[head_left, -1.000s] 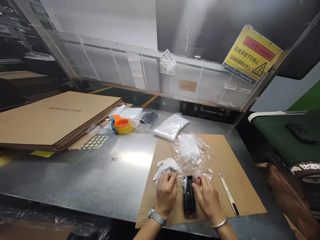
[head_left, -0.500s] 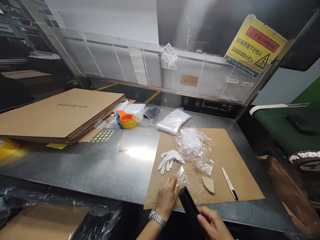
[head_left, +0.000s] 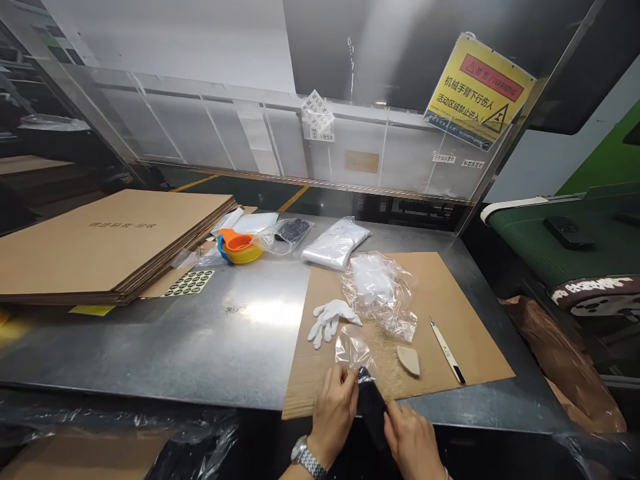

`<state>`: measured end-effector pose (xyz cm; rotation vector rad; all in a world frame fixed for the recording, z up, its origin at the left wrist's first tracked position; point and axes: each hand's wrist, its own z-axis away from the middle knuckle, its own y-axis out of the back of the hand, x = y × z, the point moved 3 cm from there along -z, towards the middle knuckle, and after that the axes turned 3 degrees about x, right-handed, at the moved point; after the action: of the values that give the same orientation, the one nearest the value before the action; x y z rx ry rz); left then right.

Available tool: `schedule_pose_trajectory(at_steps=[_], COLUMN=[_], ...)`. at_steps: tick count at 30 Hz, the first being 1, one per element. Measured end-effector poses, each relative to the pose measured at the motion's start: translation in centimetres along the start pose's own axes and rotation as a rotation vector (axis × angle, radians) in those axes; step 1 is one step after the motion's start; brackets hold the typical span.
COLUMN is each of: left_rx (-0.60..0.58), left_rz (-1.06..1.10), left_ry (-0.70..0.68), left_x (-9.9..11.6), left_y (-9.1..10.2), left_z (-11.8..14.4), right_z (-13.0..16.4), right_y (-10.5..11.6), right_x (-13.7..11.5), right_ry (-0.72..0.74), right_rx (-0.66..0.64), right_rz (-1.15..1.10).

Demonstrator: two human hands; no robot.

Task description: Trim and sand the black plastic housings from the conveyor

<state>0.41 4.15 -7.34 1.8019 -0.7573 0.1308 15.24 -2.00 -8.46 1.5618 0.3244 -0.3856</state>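
At the worktop's (head_left: 150, 360) near edge, left hand (head_left: 334, 413) and right hand (head_left: 413, 443) both pinch a black case (head_left: 373, 408) with clenched fingers, its clear bag (head_left: 353, 348), a white glove (head_left: 329, 319) and stacked cardboard (head_left: 110, 240) beyond.

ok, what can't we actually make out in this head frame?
- Black item held by both hands: lower part hidden between left hand and right hand; its type is unreadable.
- Right hand: wrist cut off by the bottom edge.
- Clear bag at the left fingertips: contents unclear, glare.
- White blade tool: marking too small.
- Yellow warning sign: bottom line of print too small.
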Motion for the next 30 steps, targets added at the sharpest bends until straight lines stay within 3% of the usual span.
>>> schedule_pose_trajectory(at_steps=[6,13,18,23,26,28,30], left_rx=[0.05,0.038,-0.192,-0.329,-0.317,-0.29,-0.228], left_rz=[-0.011,0.012,0.115,0.199,0.235,0.286,0.364], left_ry=[-0.204,-0.403,-0.207,-0.218,-0.281,-0.35,-0.417], left_x=[1.5,4.0,4.5,7.1,9.4,10.8,12.0], left_y=[1.0,2.9,4.6,6.0,6.3,6.1,5.3], left_z=[0.4,0.3,-2.4,-5.2,-6.2,-6.5,-6.4], right_z=[-1.1,-2.0,-2.7,-1.6,0.1,1.4,2.8], right_y=[0.6,3.8,8.4,12.7,13.1,12.0,10.3], right_x=[-0.8,-2.5,-2.9,-1.4,0.6,2.3,3.5], right_ry=[0.018,-0.017,0.016,0.056,-0.12,-0.367,-0.531], right_rx=[0.015,0.035,-0.009,-0.078,-0.087,0.103,0.277], right_rz=[0.002,0.012,-0.1,-0.305,-0.855,-1.137,-1.171])
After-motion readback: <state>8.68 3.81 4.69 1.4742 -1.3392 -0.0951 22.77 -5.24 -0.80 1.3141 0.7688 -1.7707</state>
